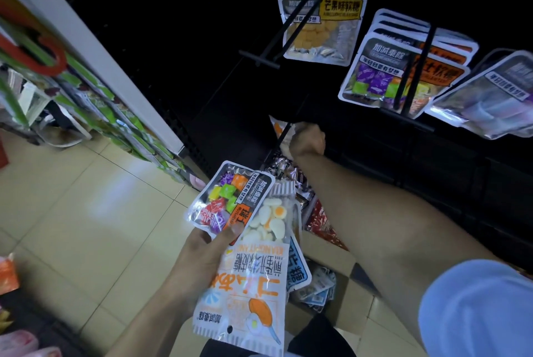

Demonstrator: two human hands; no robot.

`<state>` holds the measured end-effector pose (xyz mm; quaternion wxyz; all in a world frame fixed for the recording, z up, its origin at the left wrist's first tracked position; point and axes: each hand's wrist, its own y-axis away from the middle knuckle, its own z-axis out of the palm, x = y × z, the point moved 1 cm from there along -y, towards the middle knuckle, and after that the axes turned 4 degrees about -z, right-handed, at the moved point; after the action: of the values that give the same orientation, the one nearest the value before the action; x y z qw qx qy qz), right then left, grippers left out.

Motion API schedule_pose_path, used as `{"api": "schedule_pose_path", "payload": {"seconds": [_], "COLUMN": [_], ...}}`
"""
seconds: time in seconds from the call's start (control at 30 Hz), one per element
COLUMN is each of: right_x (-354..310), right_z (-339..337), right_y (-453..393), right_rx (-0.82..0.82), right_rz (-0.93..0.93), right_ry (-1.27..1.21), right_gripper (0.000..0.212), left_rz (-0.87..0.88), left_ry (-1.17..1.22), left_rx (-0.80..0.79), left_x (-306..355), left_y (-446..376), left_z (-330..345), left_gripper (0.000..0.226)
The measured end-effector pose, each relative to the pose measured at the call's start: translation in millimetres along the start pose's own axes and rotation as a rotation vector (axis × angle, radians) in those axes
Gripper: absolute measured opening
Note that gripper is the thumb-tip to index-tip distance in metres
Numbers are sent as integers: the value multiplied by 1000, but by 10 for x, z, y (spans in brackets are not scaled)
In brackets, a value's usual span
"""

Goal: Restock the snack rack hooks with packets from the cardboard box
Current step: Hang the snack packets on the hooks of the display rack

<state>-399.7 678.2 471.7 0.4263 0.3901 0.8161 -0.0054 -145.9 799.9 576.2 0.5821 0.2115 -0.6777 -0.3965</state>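
Observation:
My left hand (pixel 202 255) grips a fanned stack of snack packets: a colourful candy packet (pixel 227 198) on top, a white and orange egg-candy packet (pixel 253 284) under it, and a blue one (pixel 298 267) behind. My right hand (pixel 307 140) reaches forward to a low black hook (pixel 284 133) on the dark rack and pinches a white packet (pixel 281 129) there, mostly hidden by the fist. The cardboard box (pixel 340 313) sits on the floor below my arms, with small packets inside.
Higher hooks hold a mango candy packet (pixel 323 25), a stack of purple and orange packets (pixel 403 71) and a silvery packet (pixel 490 94). A bare hook (pixel 274 45) juts out at left. A white shelf end (pixel 86 48) with green packets stands left. Tiled floor (pixel 86 212) lies below.

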Motion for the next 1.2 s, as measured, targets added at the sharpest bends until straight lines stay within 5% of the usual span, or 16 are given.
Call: {"api": "schedule_pose_path", "payload": {"seconds": [0.23,0.4,0.5,0.63,0.8,0.9,1.03,1.2], "right_x": [-90,13,56,155,244,321,605,696], "right_z": [-349,-660,-964,-1275,-1619,-1729,-1825,-2053], "right_y": [-353,490,1378,2030,1934,1858,1835,1875], "right_rx": [20,-18,-131,-135,-246,-324,-286,-40], "right_rz": [-94,-55,-46,-42,-59,-24,74,90], "right_ry": [277,-228,-361,-165,222,293,-30,-563], "right_gripper": [36,22,32,74,82,73,53,31], "left_rz": [45,32,41,111,149,159,129,112], "left_ry": [-22,-15,-28,-106,-231,-204,-141,-88], "left_rx": [-32,-118,-155,-190,-309,-359,-447,-495], "left_x": [-33,-57,-98,-139,-280,-422,-514,-589], "left_y": [-93,-138,-165,-150,-6,113,341,450], "left_z": [-13,79,177,360,644,838,1047,1160], "left_gripper": [18,23,28,25,58,48,46,62]}}
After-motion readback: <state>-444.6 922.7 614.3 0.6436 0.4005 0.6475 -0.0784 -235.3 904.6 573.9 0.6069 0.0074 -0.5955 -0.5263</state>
